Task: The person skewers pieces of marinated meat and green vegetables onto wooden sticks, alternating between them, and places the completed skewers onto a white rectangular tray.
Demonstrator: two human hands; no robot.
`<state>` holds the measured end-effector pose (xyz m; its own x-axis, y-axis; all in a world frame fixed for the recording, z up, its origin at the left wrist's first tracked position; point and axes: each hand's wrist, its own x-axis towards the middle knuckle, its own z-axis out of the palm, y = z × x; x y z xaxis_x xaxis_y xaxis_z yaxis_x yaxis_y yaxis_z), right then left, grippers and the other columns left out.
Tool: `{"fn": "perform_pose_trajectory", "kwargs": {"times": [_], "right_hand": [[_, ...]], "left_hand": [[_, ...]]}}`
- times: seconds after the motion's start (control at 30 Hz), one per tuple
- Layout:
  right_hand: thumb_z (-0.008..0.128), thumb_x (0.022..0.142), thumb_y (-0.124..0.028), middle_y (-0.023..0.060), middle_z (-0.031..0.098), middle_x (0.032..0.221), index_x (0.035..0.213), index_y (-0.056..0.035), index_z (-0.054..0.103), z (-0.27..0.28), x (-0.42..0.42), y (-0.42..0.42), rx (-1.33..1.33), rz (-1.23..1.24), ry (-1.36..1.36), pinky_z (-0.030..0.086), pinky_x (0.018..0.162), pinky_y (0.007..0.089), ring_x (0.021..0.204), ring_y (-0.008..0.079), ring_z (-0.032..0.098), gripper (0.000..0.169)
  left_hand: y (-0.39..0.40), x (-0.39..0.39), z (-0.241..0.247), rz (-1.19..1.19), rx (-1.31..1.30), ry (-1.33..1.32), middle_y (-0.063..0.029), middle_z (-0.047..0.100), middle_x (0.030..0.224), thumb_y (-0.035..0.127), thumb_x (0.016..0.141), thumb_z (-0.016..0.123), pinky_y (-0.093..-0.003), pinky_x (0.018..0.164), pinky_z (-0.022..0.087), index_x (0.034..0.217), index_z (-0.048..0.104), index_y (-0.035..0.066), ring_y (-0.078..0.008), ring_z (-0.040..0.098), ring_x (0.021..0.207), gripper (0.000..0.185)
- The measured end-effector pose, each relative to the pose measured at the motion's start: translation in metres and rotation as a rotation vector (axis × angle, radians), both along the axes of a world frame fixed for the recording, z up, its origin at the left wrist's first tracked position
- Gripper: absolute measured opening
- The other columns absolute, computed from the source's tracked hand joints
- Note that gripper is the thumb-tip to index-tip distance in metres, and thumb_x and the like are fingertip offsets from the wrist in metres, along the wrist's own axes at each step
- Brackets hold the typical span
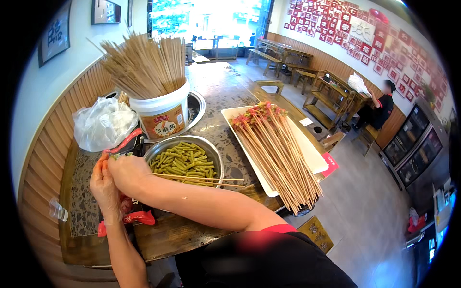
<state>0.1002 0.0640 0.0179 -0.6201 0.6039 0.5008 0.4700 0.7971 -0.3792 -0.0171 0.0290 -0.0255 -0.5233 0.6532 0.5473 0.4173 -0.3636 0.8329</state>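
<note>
At the left, my left hand (104, 187), in a thin clear glove with orange-red on its fingers, meets my right hand (128, 171). Small green food (120, 156) shows between them; which fingers grip it is hidden. Thin wooden skewers (216, 179) run from my closed right hand across the metal bowl (220, 162) of cut green beans (185, 160). On a cream tray (309, 158) farther right lie many skewers (277, 154) with red and green food at their far ends. A white bucket (162, 111) behind the bowl holds upright skewers (144, 64).
A clear plastic bag (104, 124) stands beside the bucket. Red-and-black packaging (140, 217) lies near my left hand, and a clear cup (57, 209) at the table's left edge. A seated person (383, 109) is at a far table on the right.
</note>
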Motion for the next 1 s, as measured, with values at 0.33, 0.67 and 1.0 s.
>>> {"fn": "perform_pose_trajectory", "kwargs": {"times": [0.33,0.67,1.0], "right_hand": [[0.057,0.080,-0.013,0.0171,0.066,0.089,0.091,-0.0022,0.066,0.006,0.001,0.006,-0.053,0.011,-0.124,0.055,0.070,0.0407,0.084,0.0312,0.067,0.018],[0.053,0.085,-0.010,0.0196,0.066,0.093,0.098,-0.0056,0.068,0.056,0.214,0.097,-0.064,-0.446,-0.037,0.049,0.082,0.0444,0.091,0.0354,0.063,0.021],[0.057,0.075,-0.011,0.0231,0.065,0.095,0.089,-0.0030,0.070,0.015,0.415,0.145,-0.194,-0.967,0.204,0.049,0.083,0.0430,0.092,0.0373,0.063,0.020]], "left_hand": [[0.001,0.009,0.003,-0.202,0.079,-0.264,-0.0053,0.061,0.101,0.012,0.097,0.048,-0.0256,0.076,0.049,0.131,0.046,0.000,-0.0121,0.058,0.085,0.036],[0.001,0.000,-0.002,-0.185,-0.133,-0.075,-0.0173,0.046,0.131,0.016,0.095,0.053,-0.0314,0.096,0.041,0.140,0.038,0.003,-0.0213,0.049,0.115,0.050],[0.009,-0.016,-0.014,-0.210,-0.053,-0.073,-0.0148,0.050,0.123,0.014,0.095,0.053,-0.0328,0.084,0.052,0.133,0.043,-0.004,-0.0182,0.051,0.106,0.044]]}}
